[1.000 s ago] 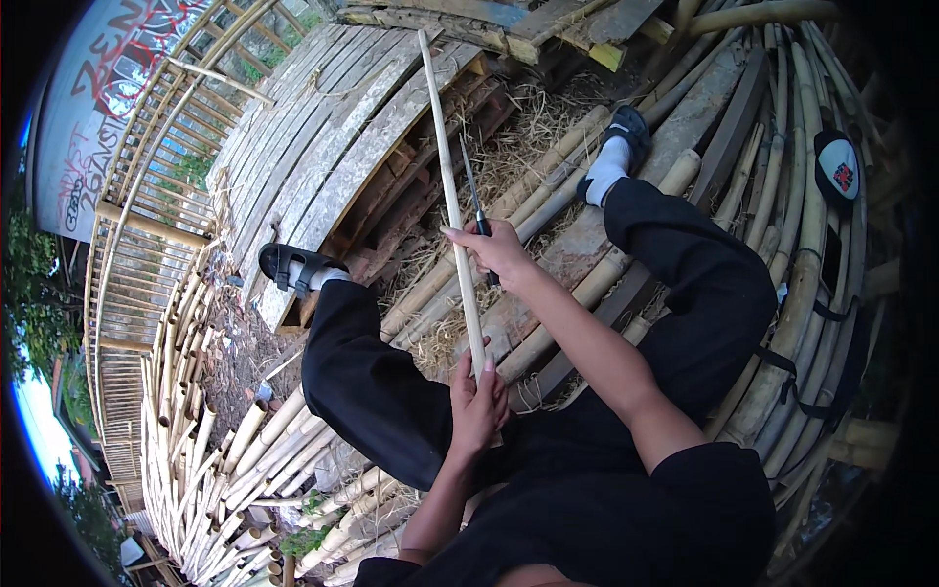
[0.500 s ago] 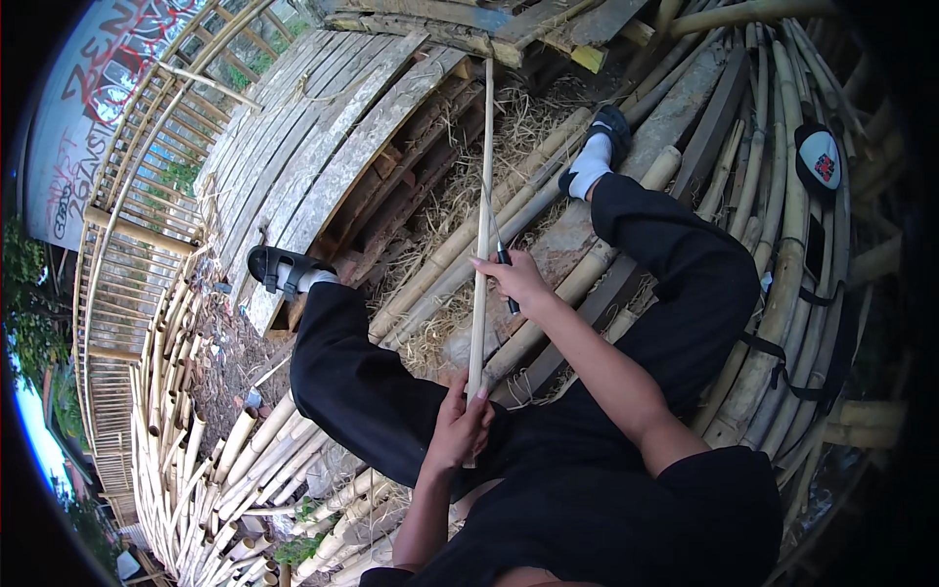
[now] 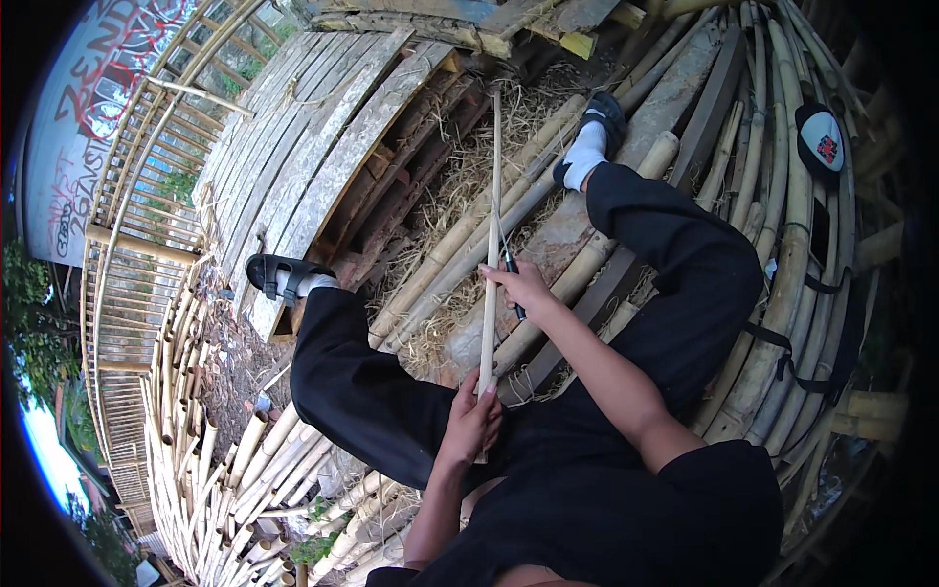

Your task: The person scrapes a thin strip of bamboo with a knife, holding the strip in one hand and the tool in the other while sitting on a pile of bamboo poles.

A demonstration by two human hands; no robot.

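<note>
A long, pale bamboo strip runs from my lap out toward the pallets. My left hand is closed round its near end, close to my body. Farther along, my right hand grips a knife by its dark handle, and the thin blade lies against the strip's right side. The thumb of that hand reaches across to the strip. The strip's near tip is mostly hidden by my left hand.
Stacked wooden pallets stand ahead on the left, behind my sandalled foot. Bamboo poles and shavings lie between my legs. Cut bamboo pieces are heaped at left, below a bamboo fence. A cap rests on poles at right.
The strip's far end has come away from the pallet edge and sits nearer and slightly right. Both hands have shifted a little to the right, still holding the strip and knife.
</note>
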